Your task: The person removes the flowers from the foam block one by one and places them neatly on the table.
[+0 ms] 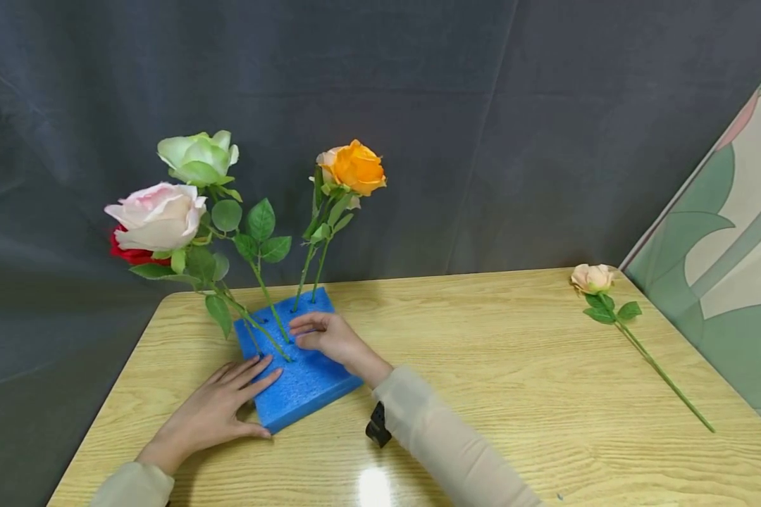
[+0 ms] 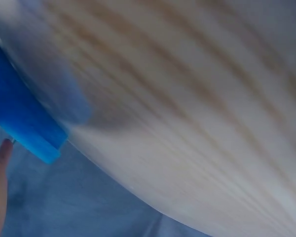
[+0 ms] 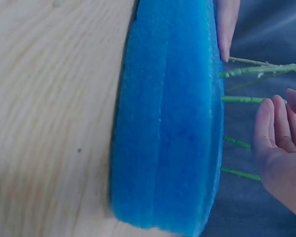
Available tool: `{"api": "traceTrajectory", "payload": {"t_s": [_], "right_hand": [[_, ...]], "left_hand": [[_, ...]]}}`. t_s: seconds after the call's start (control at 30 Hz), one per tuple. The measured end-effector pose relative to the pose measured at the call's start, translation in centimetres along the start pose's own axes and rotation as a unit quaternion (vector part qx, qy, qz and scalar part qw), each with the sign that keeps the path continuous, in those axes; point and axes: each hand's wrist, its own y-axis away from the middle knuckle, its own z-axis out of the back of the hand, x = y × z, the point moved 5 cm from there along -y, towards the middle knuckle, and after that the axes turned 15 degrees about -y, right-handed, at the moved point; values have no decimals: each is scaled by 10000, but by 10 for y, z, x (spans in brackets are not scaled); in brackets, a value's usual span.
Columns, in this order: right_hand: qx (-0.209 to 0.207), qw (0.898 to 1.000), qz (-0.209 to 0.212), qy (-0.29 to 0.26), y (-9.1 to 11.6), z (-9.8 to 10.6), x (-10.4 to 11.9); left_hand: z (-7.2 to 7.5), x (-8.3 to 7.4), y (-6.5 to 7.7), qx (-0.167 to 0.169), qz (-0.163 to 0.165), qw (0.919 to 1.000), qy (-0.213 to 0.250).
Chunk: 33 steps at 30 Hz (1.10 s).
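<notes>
A blue foam block (image 1: pixel 311 387) lies on the table with several artificial roses standing in it. A pale pink rose (image 1: pixel 158 215), a green rose (image 1: pixel 199 158) and a red rose (image 1: pixel 133 246) lean left; an orange rose (image 1: pixel 357 169) stands at the back, partly covering a peach one. My left hand (image 1: pixel 218 405) rests spread on the block's left edge, fingers on top, thumb at the front corner. Over the block, my right hand (image 1: pixel 326 338) is beside a leafy stem (image 1: pixel 271 303), its fingers loosely bent and thumb apart. The right wrist view shows this hand (image 3: pixel 283 138) with nothing gripped.
A peach rose (image 1: pixel 592 279) with a long stem lies on the wooden table (image 1: pixel 482 352) at the right. A dark curtain (image 1: pixel 418 141) hangs behind, and a patterned panel (image 1: pixel 723 282) stands along the right side. A black device (image 1: pixel 378 426) is at my right wrist.
</notes>
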Motion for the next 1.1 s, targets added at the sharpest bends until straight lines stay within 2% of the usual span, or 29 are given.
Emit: {"api": "traceTrajectory", "payload": {"t_s": [0.17,0.3,0.43,0.63,0.83,0.97,1.1], "right_hand": [[113,9999,16,-123,0,-6,-4],[128,9998,-30,-177,-1,-11,-7],[93,9999,-39,-72,-2,-14,-10],[179,9998,-42,82,-3,-23,-12],[114,9996,-100,257,-4,-28,-14],[38,9998,-150,100,-5,-28,-15],[-22,9999,-113,11,-6,-26,-15]], "left_hand": [[0,6,2,-403,-66,9991,-137],[0,14,7,-742,20,9968,-305],[1,20,8,-844,121,9959,-288],[0,24,8,-713,177,9972,-154],[-4,27,9,-304,340,9989,70],[-5,28,8,-32,412,9989,214],[-5,28,7,55,396,9987,301]]}}
